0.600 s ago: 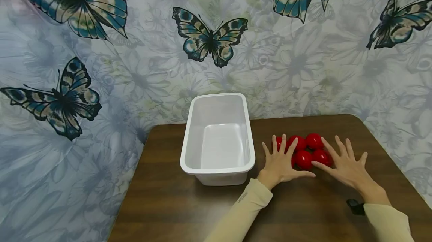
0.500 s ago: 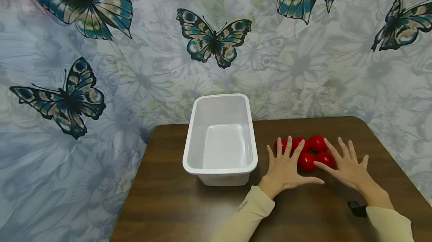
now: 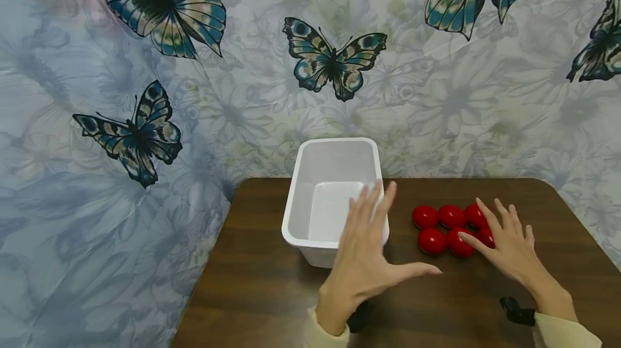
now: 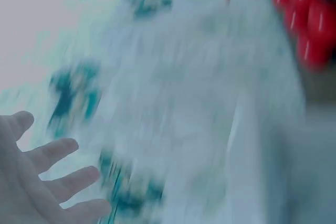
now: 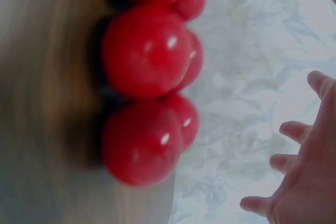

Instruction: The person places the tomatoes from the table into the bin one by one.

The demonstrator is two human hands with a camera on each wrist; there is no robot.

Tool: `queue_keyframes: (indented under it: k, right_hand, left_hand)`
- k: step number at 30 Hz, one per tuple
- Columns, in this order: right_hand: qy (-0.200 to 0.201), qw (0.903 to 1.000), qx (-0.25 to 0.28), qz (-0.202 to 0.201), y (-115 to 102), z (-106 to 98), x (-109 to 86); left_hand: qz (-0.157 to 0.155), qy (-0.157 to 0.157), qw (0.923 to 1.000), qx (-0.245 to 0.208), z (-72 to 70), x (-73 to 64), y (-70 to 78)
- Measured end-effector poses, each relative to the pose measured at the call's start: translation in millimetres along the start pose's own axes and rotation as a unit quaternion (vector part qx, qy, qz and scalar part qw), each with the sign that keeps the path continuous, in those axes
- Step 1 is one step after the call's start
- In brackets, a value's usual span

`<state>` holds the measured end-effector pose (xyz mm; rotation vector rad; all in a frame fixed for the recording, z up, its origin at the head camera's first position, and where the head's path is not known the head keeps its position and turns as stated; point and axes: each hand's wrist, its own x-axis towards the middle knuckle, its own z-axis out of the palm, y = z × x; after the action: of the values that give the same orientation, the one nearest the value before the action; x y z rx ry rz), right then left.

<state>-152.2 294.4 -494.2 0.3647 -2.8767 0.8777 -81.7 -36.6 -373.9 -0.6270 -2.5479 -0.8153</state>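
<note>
Several glossy red balls [image 3: 431,241] lie close together in two rows on the table's right side. Over the right end of this group spreads my right hand [image 3: 514,256], thumb and fingers apart, covering part of the balls there. In the right wrist view its fingers are spread beside the red balls [image 5: 147,51], holding nothing. My left hand [image 3: 361,259] is raised in front of the white bin [image 3: 310,242], overlapping its right side, with the thumb stretched out to the right. The left wrist view shows that hand's fingers [image 4: 55,153] spread and holding nothing.
The white bin is deep and has nothing in it. It stands left of the balls near the back of the brown wooden table [image 3: 252,262]. Behind the table hangs a flowered backdrop [image 3: 233,111] with large butterflies. A black device [image 3: 516,311] sits at the right wrist.
My left hand has moved left and up from the balls to the bin, uncovering the left end of the group. The right hand stays by the balls. The head view has turned slightly left.
</note>
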Motion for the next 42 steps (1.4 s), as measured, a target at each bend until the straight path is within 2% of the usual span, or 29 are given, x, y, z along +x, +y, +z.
queue_keyframes:
  k: [3, 5, 7, 10, 12, 15, 18, 22, 26, 33, 42]
  right_hand:
    - [0.015, 0.9995, 0.020, -0.016, -7.0, 2.6, 2.1]
    - [0.024, 0.9986, 0.037, -0.030, -10.5, 5.4, 3.7]
    - [0.031, 0.9973, 0.050, -0.044, -12.7, 8.3, 5.5]
    - [0.041, 0.9953, 0.066, -0.059, -14.3, 11.6, 9.4]
    - [0.045, 0.9941, 0.074, -0.066, -15.1, 13.3, 12.0]
    - [0.043, 0.9932, 0.088, -0.062, -13.5, 10.7, 9.6]
    - [0.032, 0.9917, 0.113, -0.053, -15.8, 9.0, 8.0]
    - [0.018, 0.9859, 0.160, -0.046, -21.9, 11.5, 11.5]
    - [0.013, 0.9802, 0.194, -0.037, -24.3, 18.4, 12.7]
    - [0.015, 0.9714, 0.237, -0.010, -28.2, 29.3, 16.3]
    - [0.047, 0.9600, 0.275, -0.024, -35.2, 48.6, 25.4]
  left_hand:
    - [-0.065, 0.054, 0.9964, 0.009, -31.6, -14.9, -34.4]
    - [-0.123, 0.070, 0.9898, 0.012, -46.4, -27.1, -60.8]
    - [-0.181, 0.069, 0.9810, -0.009, -55.6, -39.1, -87.2]
    - [-0.240, 0.060, 0.9669, -0.062, -59.4, -53.4, -123.4]
    - [-0.258, 0.052, 0.9585, -0.109, -57.2, -60.8, -141.9]
    - [-0.265, 0.029, 0.9490, -0.169, -44.2, -64.6, -158.4]
    - [-0.269, 0.006, 0.9415, -0.203, -32.5, -65.3, -163.4]
    - [-0.273, 0.009, 0.9412, -0.198, -23.8, -61.8, -165.9]
    - [-0.285, 0.017, 0.9391, -0.191, -20.3, -58.7, -167.0]
    - [-0.282, 0.020, 0.9321, -0.226, -17.9, -55.5, -171.4]
    - [-0.281, 0.021, 0.9301, -0.236, -14.9, -56.6, -174.7]
